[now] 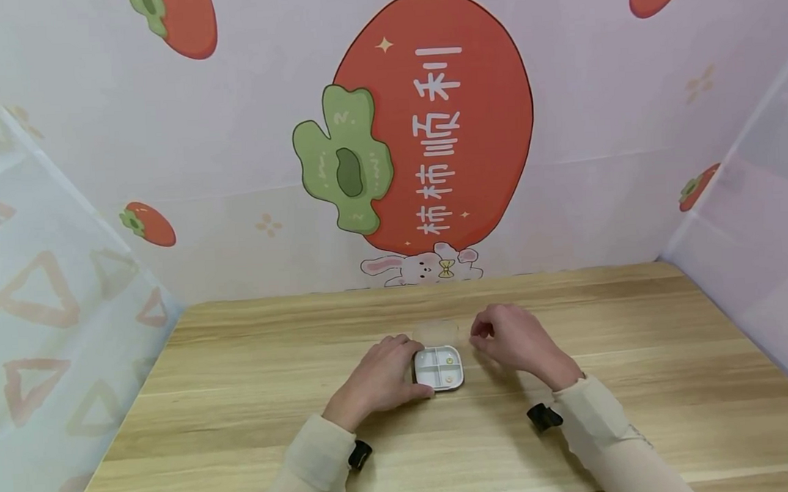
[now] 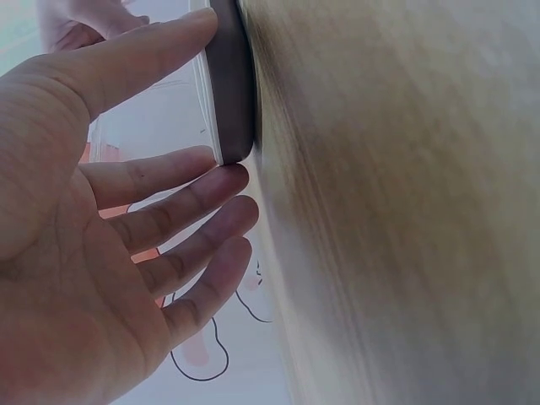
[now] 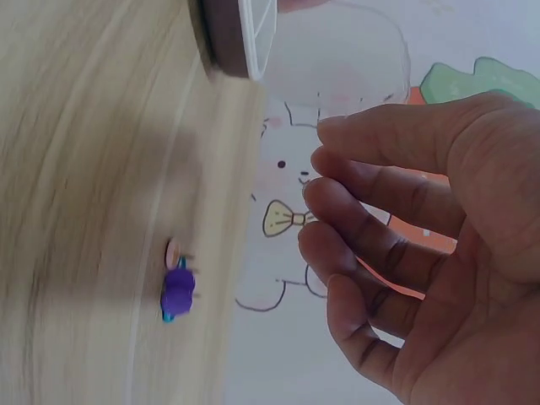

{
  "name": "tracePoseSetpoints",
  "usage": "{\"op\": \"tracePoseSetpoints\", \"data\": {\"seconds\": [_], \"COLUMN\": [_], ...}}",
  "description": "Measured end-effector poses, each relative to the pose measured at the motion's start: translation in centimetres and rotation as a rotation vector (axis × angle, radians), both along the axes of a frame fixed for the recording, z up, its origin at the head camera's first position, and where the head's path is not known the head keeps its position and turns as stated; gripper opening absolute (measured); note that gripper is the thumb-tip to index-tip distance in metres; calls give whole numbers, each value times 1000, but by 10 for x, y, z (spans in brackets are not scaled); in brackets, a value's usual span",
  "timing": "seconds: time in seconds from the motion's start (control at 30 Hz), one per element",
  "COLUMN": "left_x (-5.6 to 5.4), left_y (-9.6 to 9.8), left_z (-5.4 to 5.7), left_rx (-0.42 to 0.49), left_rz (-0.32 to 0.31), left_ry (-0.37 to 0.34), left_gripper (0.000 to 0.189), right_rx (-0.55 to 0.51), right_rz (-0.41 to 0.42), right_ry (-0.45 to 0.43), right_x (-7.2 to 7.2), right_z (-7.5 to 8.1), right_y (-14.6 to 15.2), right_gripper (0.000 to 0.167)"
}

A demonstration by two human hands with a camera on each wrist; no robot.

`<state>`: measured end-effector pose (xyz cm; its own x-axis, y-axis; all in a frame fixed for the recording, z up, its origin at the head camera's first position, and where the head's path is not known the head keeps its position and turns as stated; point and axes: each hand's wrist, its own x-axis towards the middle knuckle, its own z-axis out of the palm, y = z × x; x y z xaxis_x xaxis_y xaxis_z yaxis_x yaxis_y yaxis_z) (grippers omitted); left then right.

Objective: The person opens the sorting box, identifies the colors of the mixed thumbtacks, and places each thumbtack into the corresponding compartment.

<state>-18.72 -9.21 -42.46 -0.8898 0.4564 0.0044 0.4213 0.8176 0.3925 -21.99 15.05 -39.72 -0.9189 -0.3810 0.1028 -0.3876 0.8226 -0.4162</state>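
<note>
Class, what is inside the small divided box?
In the box, the far right compartment holds a small yellowish piece, the near right one a small orange-tinged piece; both too small to identify. The left hand partly covers the left edge, hiding anything behind it.

the right wrist view's top edge cuts off the divided box (image 3: pixel 228 40).

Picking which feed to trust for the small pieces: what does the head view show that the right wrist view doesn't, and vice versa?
Head only: two small pieces in the open box, one in each right compartment.
Right wrist only: a small purple piece on the table, with a pinkish oval beside it.
Both: the box, its clear lid, the table and the right hand.
</note>
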Motion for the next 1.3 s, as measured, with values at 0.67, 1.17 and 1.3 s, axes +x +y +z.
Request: {"op": "tracePoseSetpoints", "data": {"seconds": [0.67, 1.17, 1.3], "left_x": [1, 2, 2], "left_y": [1, 1, 1], "left_z": [0, -1, -1], "left_rx": [23, 27, 24], "left_rz": [13, 16, 19], "left_ry": [-30, -26, -25], "left_gripper": [68, 68, 68], "right_rx": [32, 74, 78], "right_rz": [-13, -32, -15], "right_ry": [11, -18, -3], "right_x": [-7, -11, -11], "right_z": [-5, -11, -12], "right_y": [30, 47, 50], "right_gripper": [6, 6, 7]}}
